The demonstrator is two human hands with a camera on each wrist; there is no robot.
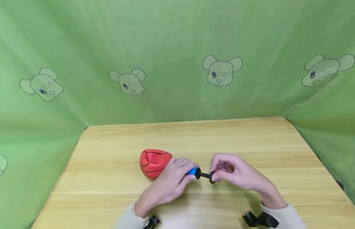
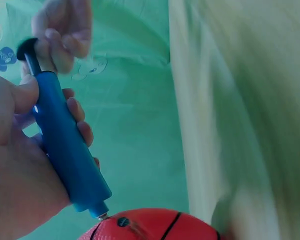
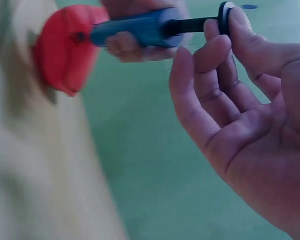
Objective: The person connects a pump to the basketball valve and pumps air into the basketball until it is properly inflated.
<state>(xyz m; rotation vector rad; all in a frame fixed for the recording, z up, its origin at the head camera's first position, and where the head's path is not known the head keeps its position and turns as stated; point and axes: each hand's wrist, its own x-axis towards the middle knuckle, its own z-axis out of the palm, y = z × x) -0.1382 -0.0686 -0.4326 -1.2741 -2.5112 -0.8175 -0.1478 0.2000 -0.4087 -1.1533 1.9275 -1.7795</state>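
Observation:
My left hand (image 1: 173, 183) grips the blue barrel of a hand pump (image 2: 70, 142), its fingers wrapped round it. A thin metal needle (image 2: 103, 217) at the pump's tip meets a red ball with black lines (image 1: 153, 163). The ball is dented and partly deflated, lying on the table just left of the hand. At the pump's other end, my right hand (image 1: 237, 171) pinches the round black handle (image 3: 224, 19) between thumb and fingers. A short length of black rod (image 3: 192, 25) shows between handle and barrel.
The light wooden table (image 1: 194, 136) extends around both hands. Behind and beside it hangs a green curtain (image 1: 171, 105) printed with bear faces. Black devices (image 1: 260, 219) are worn at the wrists, near the table's front.

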